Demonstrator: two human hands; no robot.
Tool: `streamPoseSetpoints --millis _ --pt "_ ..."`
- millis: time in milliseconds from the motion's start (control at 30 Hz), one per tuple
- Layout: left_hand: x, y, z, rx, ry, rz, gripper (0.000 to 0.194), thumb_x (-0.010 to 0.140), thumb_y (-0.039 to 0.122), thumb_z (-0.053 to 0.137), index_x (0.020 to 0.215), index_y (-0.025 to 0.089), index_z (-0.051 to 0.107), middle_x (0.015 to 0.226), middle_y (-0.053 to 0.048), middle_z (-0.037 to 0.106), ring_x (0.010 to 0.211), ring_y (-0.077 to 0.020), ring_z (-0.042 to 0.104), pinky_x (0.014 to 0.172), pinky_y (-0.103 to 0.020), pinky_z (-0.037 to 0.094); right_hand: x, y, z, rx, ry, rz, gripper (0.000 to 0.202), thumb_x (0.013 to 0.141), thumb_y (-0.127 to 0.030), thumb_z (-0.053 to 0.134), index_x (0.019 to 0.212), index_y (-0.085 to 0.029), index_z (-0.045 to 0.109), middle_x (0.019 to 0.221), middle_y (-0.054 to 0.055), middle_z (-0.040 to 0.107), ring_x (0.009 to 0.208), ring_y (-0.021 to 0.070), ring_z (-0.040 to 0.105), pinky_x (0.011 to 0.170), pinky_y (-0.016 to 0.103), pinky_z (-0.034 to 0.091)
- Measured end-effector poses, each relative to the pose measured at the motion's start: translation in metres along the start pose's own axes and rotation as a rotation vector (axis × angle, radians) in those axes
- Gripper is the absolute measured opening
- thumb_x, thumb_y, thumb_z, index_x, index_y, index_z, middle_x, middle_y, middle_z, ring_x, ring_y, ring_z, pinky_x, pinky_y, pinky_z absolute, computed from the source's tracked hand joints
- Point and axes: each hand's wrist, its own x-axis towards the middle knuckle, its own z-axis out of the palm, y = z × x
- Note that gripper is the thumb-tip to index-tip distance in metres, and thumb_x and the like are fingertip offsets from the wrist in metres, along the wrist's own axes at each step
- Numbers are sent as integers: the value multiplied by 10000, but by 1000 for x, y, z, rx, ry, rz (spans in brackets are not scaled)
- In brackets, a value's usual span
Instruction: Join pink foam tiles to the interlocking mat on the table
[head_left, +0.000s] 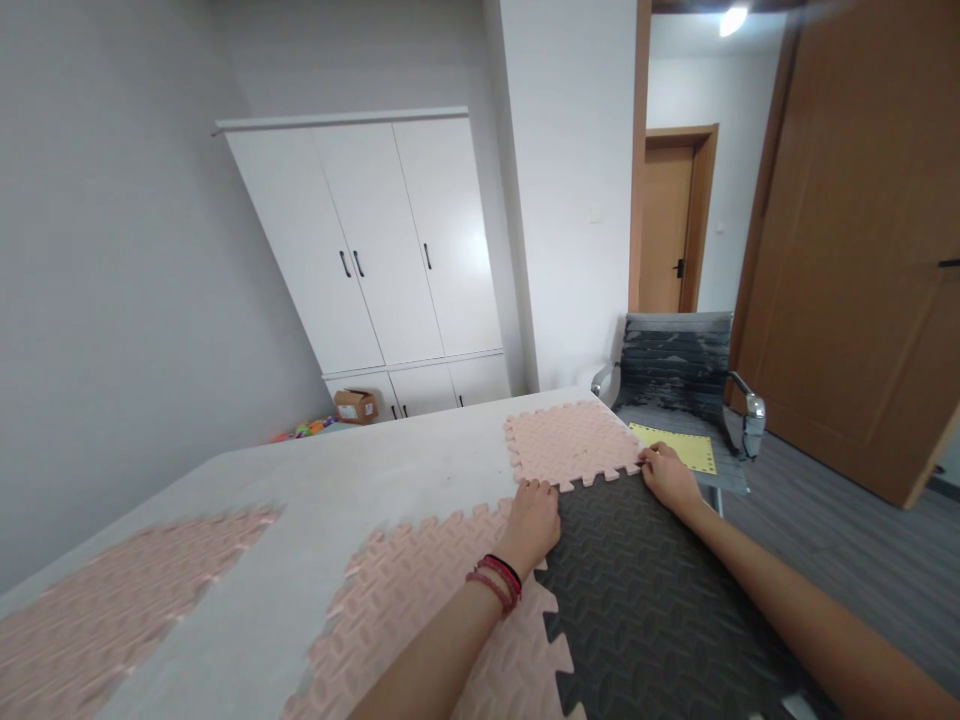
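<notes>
A dark grey foam mat tile [660, 600] with a raised tread pattern lies in front of me. My left hand [534, 522], wearing a red and black bracelet [501, 582], has its fingers curled at the tile's far left corner. At the far right corner, my right hand [669, 480] pinches the tile's edge, close to the neighbouring pink tile. That far pink foam tile [574, 440] borders the dark one, with its toothed edge along the seam. To the left, another pink tile [420, 600] lies partly under my left forearm. Fingertip undersides are hidden.
A third pink tile [135, 580] lies at the left of the white table [330, 490]. Beyond the table's right edge stands a worn black chair [675, 365] with a yellow sheet [694, 450] on its seat. White cabinets [375, 240] and a cardboard box [355, 405] are behind.
</notes>
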Motion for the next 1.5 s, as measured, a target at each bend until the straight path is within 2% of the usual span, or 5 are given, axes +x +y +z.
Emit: streamPoseSetpoints --millis 133,467,633,833,1500 --pt "4 8 2 25 -21 -12 438 821 212 395 1257 164 416 1021 -110 595 936 -237 532 777 -360 418 -2 -5 -6 -62 -19 -32 286 858 -214 387 963 -172 650 953 109 573 974 232 505 811 312 386" --pt "16 54 3 141 -59 -192 344 881 209 326 1089 47 547 917 -198 618 852 -268 596 670 -367 416 -5 -24 -26 -137 -137 -91 331 862 -247 352 900 -102 646 931 181 615 863 284 585 695 379 447" --pt "11 58 3 167 -44 -229 357 878 188 328 1129 41 536 907 -207 623 857 -275 599 671 -372 411 -20 -59 -34 -56 -150 -275 459 902 -382 322 1255 -137 482 1239 149 547 1089 262 529 916 410 402" --pt "13 57 12 179 -57 -249 378 872 172 307 1148 37 527 957 -230 613 876 -297 585 690 -400 402 -39 -83 -21 138 -289 -438 484 904 -417 316 1260 -142 495 1329 135 484 1223 248 435 1023 399 326" --pt "14 61 14 187 -110 -251 438 861 113 275 1242 11 464 1021 -250 614 916 -312 577 728 -441 395 -30 -22 -6 109 -341 -320 595 876 -584 279 1348 -244 405 1403 82 402 1273 256 369 1026 471 315"
